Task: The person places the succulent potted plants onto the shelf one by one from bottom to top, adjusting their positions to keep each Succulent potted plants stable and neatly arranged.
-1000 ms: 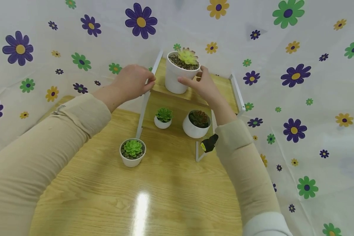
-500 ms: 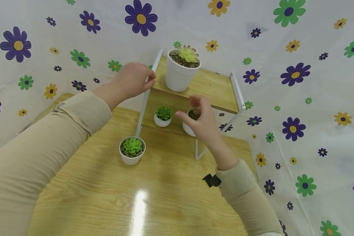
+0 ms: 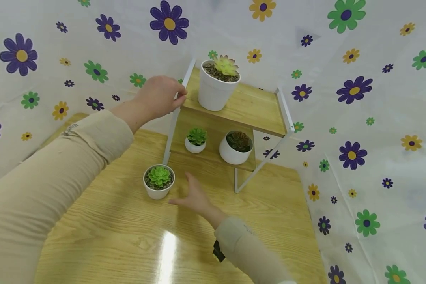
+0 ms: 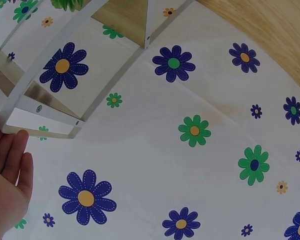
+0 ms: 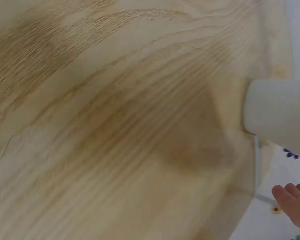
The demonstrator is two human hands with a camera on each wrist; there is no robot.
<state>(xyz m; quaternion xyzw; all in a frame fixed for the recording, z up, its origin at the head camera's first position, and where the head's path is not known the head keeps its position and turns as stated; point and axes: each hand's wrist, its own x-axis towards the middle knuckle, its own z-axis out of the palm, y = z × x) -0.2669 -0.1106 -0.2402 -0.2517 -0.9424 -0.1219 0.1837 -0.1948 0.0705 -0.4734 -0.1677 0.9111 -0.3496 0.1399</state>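
My left hand [image 3: 159,96] grips the white metal frame at the upper left of the wooden shelf [image 3: 255,106]; the left wrist view shows its curled fingers at the frame's corner [image 4: 7,117]. Over the table, my right hand [image 3: 196,199] holds nothing, thumb and fingers spread apart toward a white pot with a green succulent [image 3: 157,192], with a gap between them. That pot [image 5: 277,114] also appears at the right of the right wrist view, with my right hand [image 5: 296,205] below it. A tall white pot with a yellow-green succulent [image 3: 214,92] stands on the top shelf.
On the lower shelf stand a small white pot with a green plant [image 3: 195,146] and a rounder white pot with a dark reddish plant [image 3: 235,154]. A flower-patterned sheet [image 3: 127,35] hangs behind the wooden table [image 3: 120,236].
My right hand has let go of the tall pot on the top shelf and moved down and left, beside the pot on the table. My left hand stays on the frame.
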